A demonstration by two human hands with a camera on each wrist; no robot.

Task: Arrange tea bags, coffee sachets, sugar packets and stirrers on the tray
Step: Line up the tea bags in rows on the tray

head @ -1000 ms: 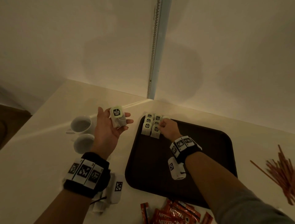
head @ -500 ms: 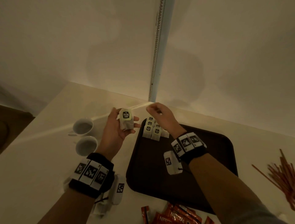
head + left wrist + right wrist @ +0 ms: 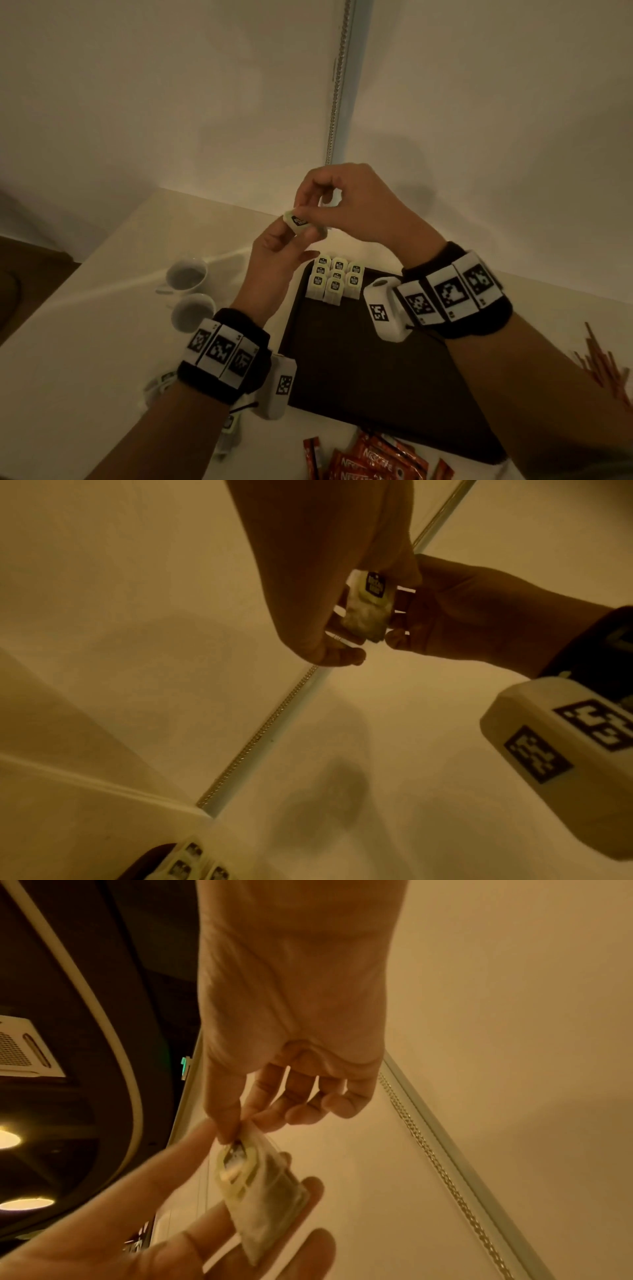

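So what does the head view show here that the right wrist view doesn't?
Only the head view shows the tray with tea bags grouped in its far left corner, two cups, coffee sachets and stirrers off the tray. Only the right wrist view shows the ceiling lights and the vent. Both show the left hand supporting one tea bag while the right hand pinches its top.
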